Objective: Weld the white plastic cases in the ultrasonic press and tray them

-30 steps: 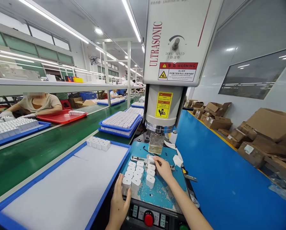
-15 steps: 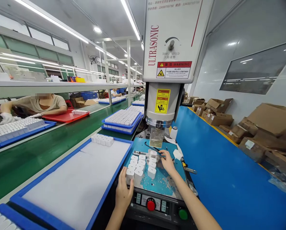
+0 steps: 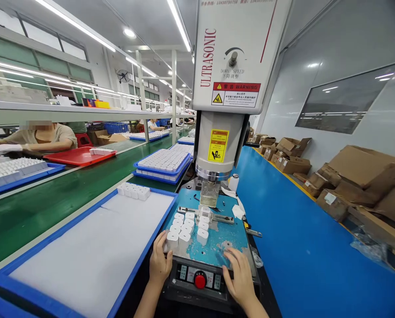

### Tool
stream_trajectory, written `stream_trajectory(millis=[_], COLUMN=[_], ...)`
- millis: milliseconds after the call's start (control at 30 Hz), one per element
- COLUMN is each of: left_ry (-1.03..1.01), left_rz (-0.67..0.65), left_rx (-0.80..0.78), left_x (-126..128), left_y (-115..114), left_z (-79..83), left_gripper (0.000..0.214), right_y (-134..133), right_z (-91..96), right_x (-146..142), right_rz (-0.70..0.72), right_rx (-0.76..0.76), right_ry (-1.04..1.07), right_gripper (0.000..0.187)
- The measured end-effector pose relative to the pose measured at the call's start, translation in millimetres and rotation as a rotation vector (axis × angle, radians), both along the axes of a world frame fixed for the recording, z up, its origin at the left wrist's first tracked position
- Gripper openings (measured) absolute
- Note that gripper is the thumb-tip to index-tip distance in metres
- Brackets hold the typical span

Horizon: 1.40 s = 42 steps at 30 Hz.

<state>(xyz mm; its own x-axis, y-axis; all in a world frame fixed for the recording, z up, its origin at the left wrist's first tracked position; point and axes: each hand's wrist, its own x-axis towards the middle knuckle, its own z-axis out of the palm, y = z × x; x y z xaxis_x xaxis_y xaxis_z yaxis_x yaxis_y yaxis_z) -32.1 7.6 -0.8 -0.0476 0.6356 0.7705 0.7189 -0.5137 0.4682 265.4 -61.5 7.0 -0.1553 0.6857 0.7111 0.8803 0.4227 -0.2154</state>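
On the white machine (image 3: 250, 39), the red letters (image 3: 208, 58) read ULTRASONIC, the knob (image 3: 233, 58) is marked DOWN SPEED and a red-topped label (image 3: 236, 95) says WARNING; words on the yellow label (image 3: 218, 145) are too small to read. The white blocks (image 3: 186, 227), with rounded corners and a small dark mark on top, stand in rows on the blue plate (image 3: 217, 242). The left hand (image 3: 159, 260) is just beside them, thumb and fingers apart; the right hand (image 3: 240, 274), also spread, grips nothing near the plate's front edge
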Motion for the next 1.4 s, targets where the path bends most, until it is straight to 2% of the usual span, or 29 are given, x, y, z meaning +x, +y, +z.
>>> stream_trajectory(millis=[67, 133, 200, 267, 333, 433, 533, 633, 733, 867, 1033, 1200, 1300, 1400], left_ry=[-0.053, -0.153, -0.292, -0.409, -0.459, -0.431, -0.243, 0.049, 0.267, 0.441, 0.509, 0.514, 0.473, 0.412], left_rz=[-0.003, 0.055, 0.123, 0.133, 0.084, 0.017, -0.052, -0.087, 0.027, 0.195, 0.228, 0.204, 0.215, 0.226], left_rx=[-0.025, 0.004, 0.062, 0.092, 0.084, 0.095, 0.07, -0.112, -0.236, -0.408, -0.546, -0.649, -0.699, -0.753], left_x=[3, 10, 23, 36, 46, 51, 53, 70, 98, 128, 150, 166, 165, 152], left_y=[-9, -23, -41, -58, -71, -74, -58, -32, -5, 31, 69, 90, 96, 97], left_z=[5.8, 12.4, 18.8, 25.3, 32.9, 48.9, 71.1, 92.6, 105.7, 115.9, 127.8, 128.3, 129.5, 137.4], left_gripper=[0.037, 0.035, 0.032, 0.028, 0.023, 0.02, 0.018, 0.016, 0.021, 0.035, 0.049, 0.045, 0.051, 0.054], right_y=[11, 24, 37, 50, 57, 58, 54, 54, 61, 70, 73, 72, 72, 72], right_z=[22.5, 43.2, 54.9, 56.7, 53.1, 50.7, 55.2, 55.3, 46.1, 34.7, 32.2, 32.0, 31.5, 31.5], right_x=[-10, -24, -39, -51, -59, -54, -32, -2, 17, 20, 19, 21, 21, 21], right_rz=[0.013, 0.071, 0.109, 0.117, 0.121, 0.138, 0.089, -0.042, -0.135, -0.126, -0.128, -0.148, -0.143, -0.132], right_rx=[-0.116, -0.229, -0.288, -0.303, -0.302, -0.295, -0.264, -0.214, -0.187, -0.157, -0.143, -0.178, -0.199, -0.218], right_ry=[0.079, 0.125, 0.162, 0.217, 0.286, 0.349, 0.364, 0.375, 0.336, 0.315, 0.314, 0.311, 0.317, 0.33], right_gripper=[0.034, 0.031, 0.025, 0.019, 0.017, 0.017, 0.017, 0.02, 0.023, 0.025, 0.026, 0.028, 0.031, 0.034])
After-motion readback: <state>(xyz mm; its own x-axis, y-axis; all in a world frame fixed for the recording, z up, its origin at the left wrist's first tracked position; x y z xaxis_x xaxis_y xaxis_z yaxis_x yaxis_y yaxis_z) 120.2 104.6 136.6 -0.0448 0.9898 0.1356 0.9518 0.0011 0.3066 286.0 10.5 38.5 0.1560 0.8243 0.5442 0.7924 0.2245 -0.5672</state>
